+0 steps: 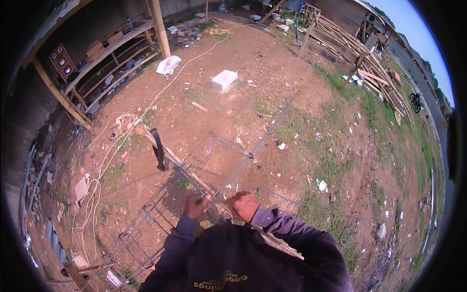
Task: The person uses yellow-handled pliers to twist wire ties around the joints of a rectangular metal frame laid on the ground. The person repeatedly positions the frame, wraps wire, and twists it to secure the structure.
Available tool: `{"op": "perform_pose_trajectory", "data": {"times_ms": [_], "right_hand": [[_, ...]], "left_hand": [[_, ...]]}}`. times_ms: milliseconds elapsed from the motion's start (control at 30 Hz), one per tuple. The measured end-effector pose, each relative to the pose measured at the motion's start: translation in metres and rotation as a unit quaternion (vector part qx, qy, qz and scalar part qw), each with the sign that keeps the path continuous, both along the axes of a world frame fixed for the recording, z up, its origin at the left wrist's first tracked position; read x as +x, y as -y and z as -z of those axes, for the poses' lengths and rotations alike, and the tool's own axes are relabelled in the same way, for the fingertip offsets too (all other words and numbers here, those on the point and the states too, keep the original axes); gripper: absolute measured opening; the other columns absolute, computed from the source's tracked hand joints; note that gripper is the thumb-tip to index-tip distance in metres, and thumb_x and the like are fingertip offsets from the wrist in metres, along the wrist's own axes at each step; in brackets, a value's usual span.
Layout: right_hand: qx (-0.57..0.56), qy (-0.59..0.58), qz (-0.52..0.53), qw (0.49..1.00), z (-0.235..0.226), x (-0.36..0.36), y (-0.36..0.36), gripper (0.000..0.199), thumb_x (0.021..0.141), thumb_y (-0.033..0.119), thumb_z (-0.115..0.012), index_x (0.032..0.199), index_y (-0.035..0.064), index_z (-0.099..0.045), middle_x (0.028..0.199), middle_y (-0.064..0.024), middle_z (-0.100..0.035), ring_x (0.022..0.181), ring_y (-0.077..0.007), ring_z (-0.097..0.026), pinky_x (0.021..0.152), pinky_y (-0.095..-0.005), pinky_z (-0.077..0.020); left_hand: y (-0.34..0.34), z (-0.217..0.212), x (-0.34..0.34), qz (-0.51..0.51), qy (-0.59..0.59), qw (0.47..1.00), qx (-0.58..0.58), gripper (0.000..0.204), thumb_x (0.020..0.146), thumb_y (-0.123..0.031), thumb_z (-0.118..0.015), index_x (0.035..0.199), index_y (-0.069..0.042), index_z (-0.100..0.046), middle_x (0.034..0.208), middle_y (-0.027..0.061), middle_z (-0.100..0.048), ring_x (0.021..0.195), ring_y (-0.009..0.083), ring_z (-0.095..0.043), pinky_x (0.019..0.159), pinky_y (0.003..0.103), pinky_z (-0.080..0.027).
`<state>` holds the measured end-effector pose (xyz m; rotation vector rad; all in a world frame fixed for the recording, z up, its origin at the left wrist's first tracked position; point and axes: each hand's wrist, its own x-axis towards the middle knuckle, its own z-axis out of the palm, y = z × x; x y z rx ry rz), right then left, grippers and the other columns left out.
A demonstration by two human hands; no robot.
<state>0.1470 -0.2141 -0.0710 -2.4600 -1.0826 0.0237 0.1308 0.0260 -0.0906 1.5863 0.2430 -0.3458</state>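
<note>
A rebar cage [234,173] of long thin steel bars with bent square stirrups [146,241] runs slantwise from lower left to upper middle, raised off the ground. At one of its bars, my left hand [196,207] is closed with the fingertips pinched together. Just right of it, my right hand [243,205] is curled near the same bar. What either hand grips is too small to make out. A wooden support [170,155] passes beneath the bars ahead of my left hand, and a dark curved strip [157,150] hangs over it.
A white block [224,80] and a white sack [168,65] lie on bare soil ahead. Pale cable [99,180] trails along the left. A bamboo shelf [116,46] with a speaker [63,62] stands far left; stacked bamboo poles [340,46] lie far right. Litter dots the grass.
</note>
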Motion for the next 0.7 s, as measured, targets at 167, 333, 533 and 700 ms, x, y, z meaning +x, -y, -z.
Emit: {"op": "perform_pose_trajectory", "data": {"times_ms": [167,333,533,700], "right_hand": [[0.09,-0.201,0.085,0.972,-0.028,-0.058,-0.024,0.028,0.083,0.018,-0.061,0.107,0.0029,-0.062,0.07,-0.0178,-0.063,0.07,-0.0387,-0.064,0.064,-0.0477,-0.051],[0.137,-0.045,-0.03,0.989,-0.046,-0.035,-0.05,0.021,0.085,0.016,-0.061,0.1,0.0002,-0.063,0.076,-0.0186,-0.064,0.069,-0.0392,-0.063,0.063,-0.0465,-0.0504],[-0.028,-0.143,0.24,0.96,-0.036,0.001,-0.043,0.013,0.085,0.014,-0.06,0.09,0.0021,-0.065,0.077,-0.0192,-0.066,0.072,-0.0382,-0.065,0.069,-0.0462,-0.0516],[0.197,-0.541,-0.046,0.816,-0.028,-0.026,-0.011,0.018,0.092,0.013,-0.056,0.098,0.0017,-0.069,0.074,-0.0121,-0.068,0.073,-0.0246,-0.066,0.069,-0.0376,-0.0504]], "left_hand": [[0.002,0.008,-0.01,0.005,0.094,0.982,0.166,0.045,0.092,-0.034,-0.069,0.062,-0.002,-0.06,0.054,0.0022,-0.055,0.049,0.0064,-0.048,0.046,0.027,-0.037],[0.01,0.012,-0.013,-0.018,0.191,0.951,0.244,0.042,0.091,-0.032,-0.07,0.065,0.0,-0.063,0.052,0.0047,-0.053,0.051,0.0092,-0.048,0.049,0.031,-0.038],[0.011,0.009,-0.01,-0.031,0.182,0.953,0.241,0.041,0.091,-0.031,-0.069,0.065,0.001,-0.064,0.051,0.0044,-0.053,0.05,0.0093,-0.048,0.049,0.031,-0.039],[0.011,0.014,-0.011,-0.023,0.16,0.947,0.276,0.043,0.091,-0.032,-0.068,0.063,0.0,-0.063,0.05,0.005,-0.053,0.048,0.0095,-0.048,0.048,0.031,-0.039]]}}
